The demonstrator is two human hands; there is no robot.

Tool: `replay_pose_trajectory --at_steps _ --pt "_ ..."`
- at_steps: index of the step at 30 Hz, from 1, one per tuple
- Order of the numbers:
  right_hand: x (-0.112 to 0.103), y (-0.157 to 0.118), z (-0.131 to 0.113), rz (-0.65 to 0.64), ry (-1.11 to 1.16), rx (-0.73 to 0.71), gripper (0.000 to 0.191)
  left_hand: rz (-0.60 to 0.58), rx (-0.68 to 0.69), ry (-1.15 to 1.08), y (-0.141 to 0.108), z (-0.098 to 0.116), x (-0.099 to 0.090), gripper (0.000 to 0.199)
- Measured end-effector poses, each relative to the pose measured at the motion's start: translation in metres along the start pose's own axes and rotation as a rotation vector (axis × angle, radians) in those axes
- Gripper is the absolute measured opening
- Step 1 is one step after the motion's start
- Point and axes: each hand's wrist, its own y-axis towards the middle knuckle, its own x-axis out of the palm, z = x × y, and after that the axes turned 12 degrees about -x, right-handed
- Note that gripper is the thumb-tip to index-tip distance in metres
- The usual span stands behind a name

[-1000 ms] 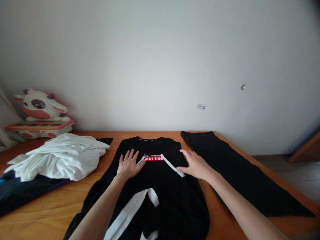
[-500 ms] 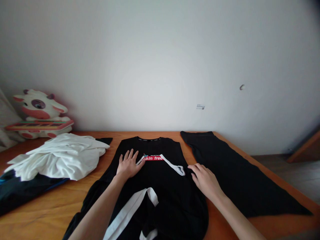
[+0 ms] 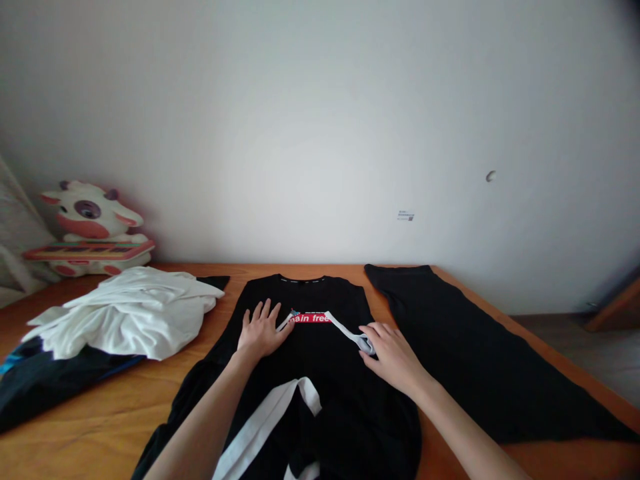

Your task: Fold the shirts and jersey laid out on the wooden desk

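Note:
A black shirt (image 3: 345, 293) with a red printed panel (image 3: 315, 319) lies on the wooden table, its neckline toward the wall. White strips run down from either side of the panel. My left hand (image 3: 261, 331) rests flat on the left side of the shirt, fingers spread, its thumb by the left strip and the panel edge. Fingers and thumb of my right hand (image 3: 387, 353) close round the looped lower end of the right white strip (image 3: 345, 328). Nearer to me, the shirt is bunched up, with a wider white band (image 3: 265, 420) across it.
Left of the shirt lies a crumpled white cloth (image 3: 135, 313) over a dark garment (image 3: 65, 380). Behind it stands a cow-shaped toy keyboard (image 3: 95, 230). Another black garment (image 3: 470, 347) is spread along the right table edge. A white wall (image 3: 320, 133) rises behind the table (image 3: 90, 433).
My right hand has moved left, from beside the white strip onto its looped end, and closed there. My left hand stays on the shirt. The whole view has shifted slightly.

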Motion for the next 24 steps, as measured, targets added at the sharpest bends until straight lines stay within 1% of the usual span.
replay_pose_trajectory --at_steps 2,3,7,8,11,14,17,19,21,24 --pt "0.000 0.004 -0.002 -0.024 -0.034 -0.004 0.029 0.002 0.000 -0.003 0.001 0.000 0.002 0.078" --pt "-0.001 0.004 -0.001 -0.020 -0.031 -0.005 0.026 0.005 0.000 -0.005 0.001 -0.001 0.003 0.078" --pt "-0.008 -0.002 0.000 0.067 0.103 0.033 0.018 0.022 0.005 -0.015 0.004 -0.003 0.008 0.079" --pt "-0.009 -0.002 0.000 0.084 0.146 0.053 0.019 0.022 0.007 -0.013 0.004 -0.003 0.008 0.079" --pt "-0.009 0.009 -0.001 0.139 0.240 0.120 0.038 0.007 0.005 -0.006 0.003 -0.003 0.007 0.080" --pt "0.003 0.028 0.000 0.253 0.259 0.217 0.047 -0.004 0.004 -0.006 0.002 -0.001 0.004 0.080" --pt "0.024 0.041 0.000 0.324 0.274 0.303 0.048 -0.026 0.007 -0.007 0.002 -0.002 0.004 0.083" --pt "0.037 0.041 -0.002 0.309 0.270 0.302 0.045 -0.044 0.008 -0.010 0.004 -0.004 0.004 0.086" --pt "0.046 0.037 -0.006 0.269 0.245 0.273 0.038 -0.064 0.005 -0.016 0.006 -0.006 0.005 0.087" --pt "0.048 0.032 -0.010 0.239 0.227 0.246 0.028 -0.104 -0.023 -0.027 0.010 -0.001 0.001 0.077"
